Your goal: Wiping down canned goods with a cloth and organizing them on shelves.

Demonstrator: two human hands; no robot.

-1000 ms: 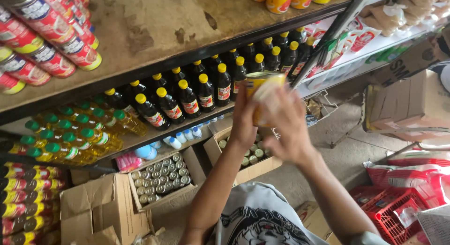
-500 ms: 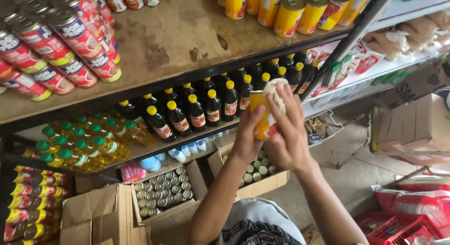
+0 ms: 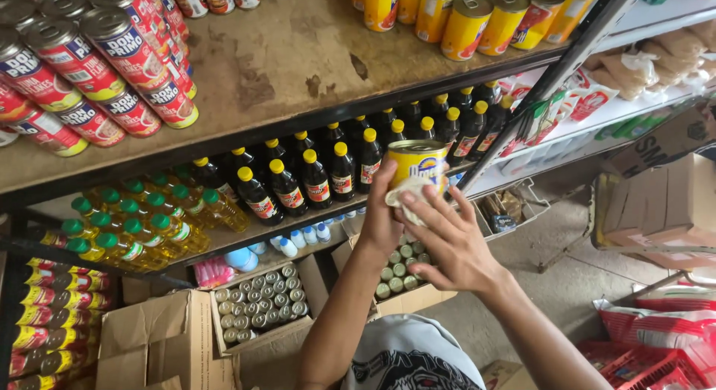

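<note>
My left hand (image 3: pixel 380 222) grips a yellow tin can (image 3: pixel 419 164) from the left side, holding it upright in front of the shelves. My right hand (image 3: pixel 447 241) presses a pale cloth (image 3: pixel 406 192) against the can's front, fingers spread over it. The can hangs level with the row of dark sauce bottles with yellow caps (image 3: pixel 328 174), just below the wooden top shelf (image 3: pixel 298 62).
Red-labelled cans (image 3: pixel 97 69) lie stacked at the shelf's left and yellow cans (image 3: pixel 477 17) stand at its right. Green-capped oil bottles (image 3: pixel 134 226) sit lower left. Cardboard boxes of small tins (image 3: pixel 261 304) rest on the floor. A red basket (image 3: pixel 656 368) is at lower right.
Both hands have lifted the can a little higher toward the top shelf. The right hand keeps shifting the cloth over the can.
</note>
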